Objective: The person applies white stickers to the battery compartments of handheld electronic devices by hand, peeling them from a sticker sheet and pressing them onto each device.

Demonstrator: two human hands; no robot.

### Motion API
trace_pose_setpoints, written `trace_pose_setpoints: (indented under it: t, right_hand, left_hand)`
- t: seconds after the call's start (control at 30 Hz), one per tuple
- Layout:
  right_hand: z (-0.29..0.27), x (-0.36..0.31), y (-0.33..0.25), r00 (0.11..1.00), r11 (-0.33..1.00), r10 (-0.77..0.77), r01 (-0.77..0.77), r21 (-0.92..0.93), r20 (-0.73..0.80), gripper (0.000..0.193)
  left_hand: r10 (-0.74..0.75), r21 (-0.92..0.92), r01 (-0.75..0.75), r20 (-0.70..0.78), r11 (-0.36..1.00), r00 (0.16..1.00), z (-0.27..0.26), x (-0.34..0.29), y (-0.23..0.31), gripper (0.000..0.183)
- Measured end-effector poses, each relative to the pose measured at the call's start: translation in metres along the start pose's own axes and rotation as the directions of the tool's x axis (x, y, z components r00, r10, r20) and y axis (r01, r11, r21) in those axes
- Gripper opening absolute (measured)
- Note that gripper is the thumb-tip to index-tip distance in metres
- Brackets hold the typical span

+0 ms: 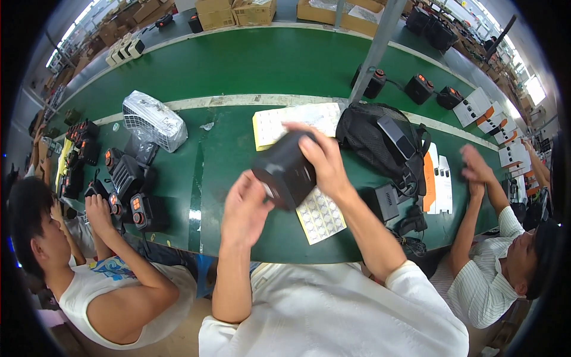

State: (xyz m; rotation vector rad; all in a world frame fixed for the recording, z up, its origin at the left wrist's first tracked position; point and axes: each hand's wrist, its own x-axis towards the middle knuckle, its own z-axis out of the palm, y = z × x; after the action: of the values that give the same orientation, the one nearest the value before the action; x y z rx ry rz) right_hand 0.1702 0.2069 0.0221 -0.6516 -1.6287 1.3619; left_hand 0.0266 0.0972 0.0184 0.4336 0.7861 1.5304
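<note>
A black box-shaped device [284, 169] is held tilted above the table in front of me, slightly blurred. My right hand [324, 160] grips it from the right, thumb on its upper side and fingers reaching behind. My left hand [247, 205] is at its lower left, fingers curled and pinched together against the side. Beside those fingertips shows a small whitish patch [269, 191] on the box; whether the fingers hold anything is hidden. Below the box lies a yellow-edged sheet of round stickers [321, 219]. Behind it rests a stack of white printed sheets [270, 128].
A black mesh backpack [369, 128] with a phone [395, 135] on it lies to the right, near a dark boxy adapter [386, 202]. A plastic-wrapped white grille unit [156, 122] and black devices [128, 178] are left. Co-workers sit on both sides; a metal post [376, 53] rises behind.
</note>
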Motion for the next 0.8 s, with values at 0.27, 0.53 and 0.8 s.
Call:
trace_pose_setpoints:
  t: [0.27, 0.53, 0.8]
  right_hand:
    - [-0.028, 0.184, 0.041, 0.969, 0.353, -0.248, 0.067, -0.933, -0.024, 0.056]
    - [-0.055, 0.231, 0.11, 0.997, -0.034, -0.061, 0.039, -0.999, 0.041, 0.05]
    - [0.087, 0.18, 0.051, 0.89, 0.089, -0.186, 0.437, -0.895, 0.416, 0.049]
  left_hand:
    - [0.421, 0.981, -0.175, 0.195, -0.086, 0.886, -0.01, 0.007, -0.079, 0.023]
    - [0.453, 0.932, -0.105, 0.265, -0.347, 0.851, -0.013, 0.004, -0.113, 0.016]
    - [0.339, 0.932, -0.244, 0.328, -0.267, 0.882, -0.021, 0.003, -0.107, 0.024]
